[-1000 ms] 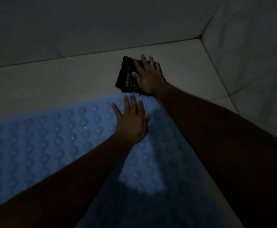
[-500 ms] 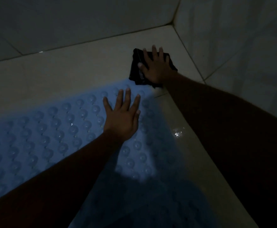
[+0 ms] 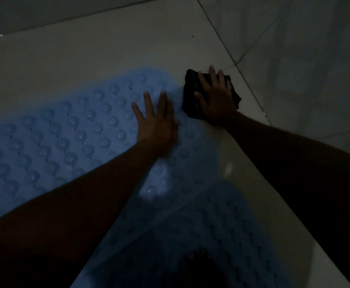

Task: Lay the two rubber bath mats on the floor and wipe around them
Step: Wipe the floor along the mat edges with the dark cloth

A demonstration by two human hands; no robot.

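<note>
Dim tiled floor [image 3: 107,48], pale, meeting wall tiles [image 3: 294,38] along the top and right of frame. First blue bath mat [image 3: 55,138] laid flat across centre left, suction cups facing up. Second bath mat [image 3: 221,235] at lower centre, overlapping the first at its near edge (exact overlap hard to read in the shadow). Left hand [image 3: 157,125] spread flat on the first mat near its rounded end, grip wide, holding nothing. Right hand [image 3: 215,98] pressed palm-down on a folded black cloth [image 3: 192,96] just beside the mat's end, grip open and flat, pinning the cloth to the floor. Step in hand, judged: wiping the floor alongside the mat. Keep the mat pinned, press evenly, follow the mat edge closely without lifting it.
</note>
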